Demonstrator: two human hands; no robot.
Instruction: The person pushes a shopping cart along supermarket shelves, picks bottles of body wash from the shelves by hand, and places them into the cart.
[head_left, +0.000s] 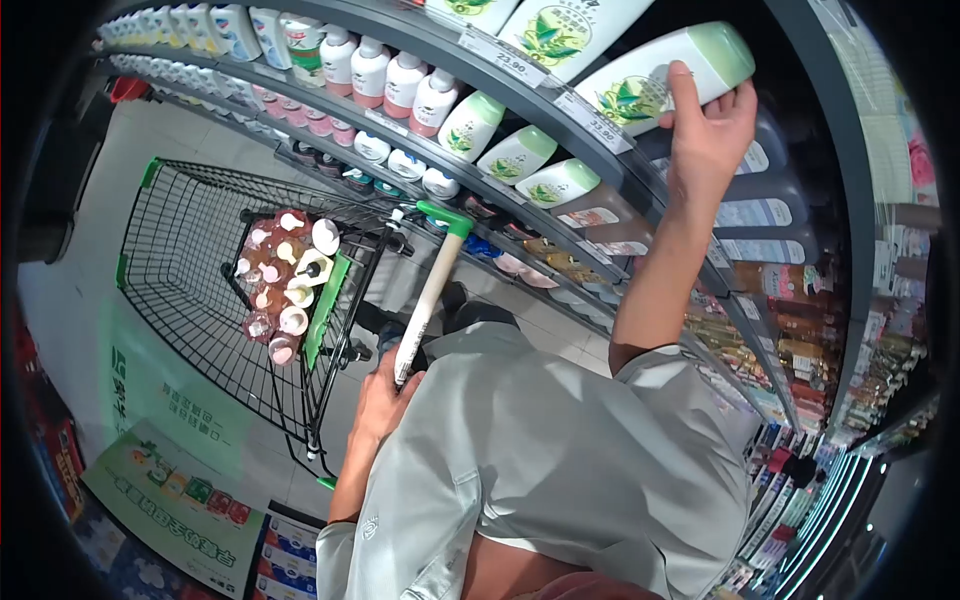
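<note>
My right hand (705,125) is closed around a white shampoo-like bottle (628,92) with a pale green cap and a green leaf print. The bottle is at the upper shelf's edge, just above the 33.90 price tag (603,128). Similar white bottles (565,35) stand beside it. My left hand (378,402) grips the near end of the pale handle (428,305) of a shopping cart (190,270). In the cart's wire basket, several bottles with pinkish bodies and pale caps (290,250) stand close together, beside a green panel (328,310).
Shelves run along the right with pink-and-white bottles (403,80), smaller green-capped bottles (530,152) and grey bottles (755,212). A green promotional board (165,510) lies at the lower left, near stacked packages (290,560). Tiled floor (150,130) shows around the cart.
</note>
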